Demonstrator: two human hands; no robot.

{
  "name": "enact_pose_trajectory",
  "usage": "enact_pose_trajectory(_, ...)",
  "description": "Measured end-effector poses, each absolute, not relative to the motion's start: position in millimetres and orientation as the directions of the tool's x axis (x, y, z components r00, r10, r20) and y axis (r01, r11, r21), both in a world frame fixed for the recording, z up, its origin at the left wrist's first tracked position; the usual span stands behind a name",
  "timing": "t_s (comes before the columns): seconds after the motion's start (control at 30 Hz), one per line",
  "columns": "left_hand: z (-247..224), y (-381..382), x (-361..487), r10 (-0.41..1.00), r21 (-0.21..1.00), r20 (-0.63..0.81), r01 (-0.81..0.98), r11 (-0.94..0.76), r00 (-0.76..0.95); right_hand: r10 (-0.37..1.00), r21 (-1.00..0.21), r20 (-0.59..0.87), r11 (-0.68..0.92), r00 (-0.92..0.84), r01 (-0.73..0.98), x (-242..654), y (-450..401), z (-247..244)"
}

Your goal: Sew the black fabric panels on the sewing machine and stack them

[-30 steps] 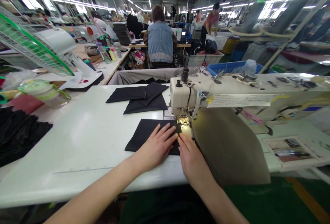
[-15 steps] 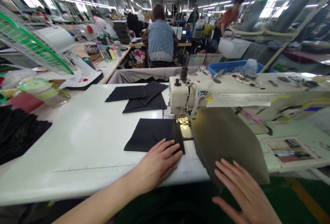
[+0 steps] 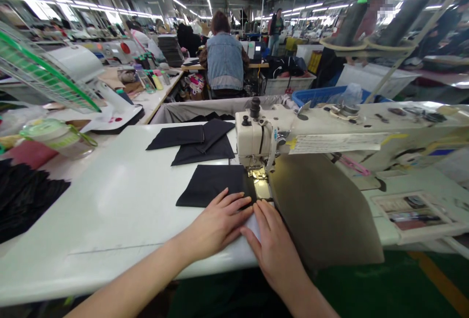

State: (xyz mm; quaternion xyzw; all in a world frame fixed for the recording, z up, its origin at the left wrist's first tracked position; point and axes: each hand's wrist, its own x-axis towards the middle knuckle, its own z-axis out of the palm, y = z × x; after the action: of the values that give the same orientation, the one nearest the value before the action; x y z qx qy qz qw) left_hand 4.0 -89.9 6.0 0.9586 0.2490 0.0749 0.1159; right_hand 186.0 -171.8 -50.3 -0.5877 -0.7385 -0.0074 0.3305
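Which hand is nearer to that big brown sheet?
Right. The right hand is beside the brown sheet; the left hand is farther left, partly on black fabric.

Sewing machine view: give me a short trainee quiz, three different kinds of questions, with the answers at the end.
1. True or false: the left hand rests on a piece of black cloth.
2. Fill in: the fan is on the ____ side of the picture.
3. Which lies just right of the lit needle area of the sewing machine: A cup, B brown sheet, C fan?

Key: 1 true; 2 left; 3 B.
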Motion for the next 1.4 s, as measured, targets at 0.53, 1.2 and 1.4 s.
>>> enact_pose_trajectory(0.53, 0.9, -30.8, 7.4, 0.533, 0.242, 0.098, 0.499, -0.832, 0.841, 0.875, -0.387, 0.472, 0.312, -0.104, 0.868, 189.9, -172.1, -47.8)
enact_pose_trajectory(1.2, 9.9, -12.0, 9.5, 0.552, 0.238, 0.080, 0.521, -0.819, 0.830, 0.845, -0.324, 0.522, 0.320, -0.114, 0.891, 188.8, -172.0, -52.0)
enact_pose_trajectory(1.4, 5.3, -9.1, 9.7, 0.554, 0.251, 0.099, 0.518, -0.817, 0.826, 0.851, -0.347, 0.516, 0.316, -0.102, 0.883, 188.7, -171.6, -54.1)
